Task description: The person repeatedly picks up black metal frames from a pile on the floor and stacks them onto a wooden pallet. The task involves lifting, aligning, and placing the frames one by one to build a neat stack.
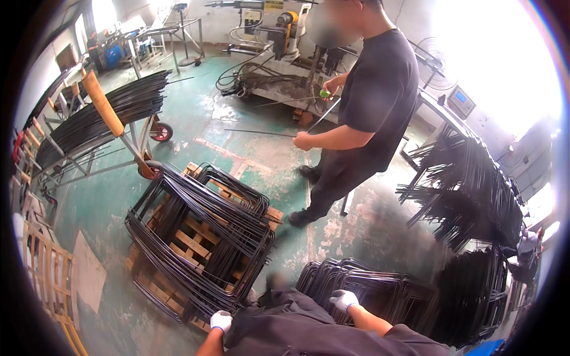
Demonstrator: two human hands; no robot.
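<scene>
My left hand (221, 321), in a white glove, is low beside the near corner of a stack of black bent-rod frames (196, 237). Its fingers look curled in; whatever they hold is hidden. My right hand (343, 300), also white-gloved, is over a second group of black bent-rod frames (368, 282) to my right. Those fingers are drawn together too, and I cannot make out anything in them. The larger stack lies on a wooden pallet (193, 240). Both groups have rounded corners.
A co-worker (380, 101) in dark clothes stands ahead, holding thin rods (267, 132) and a green-ended item (325, 94). A wheeled rack (133, 139) of long black rods is at far left. Machinery (285, 35) stands behind; more black rods (463, 184) hang at right.
</scene>
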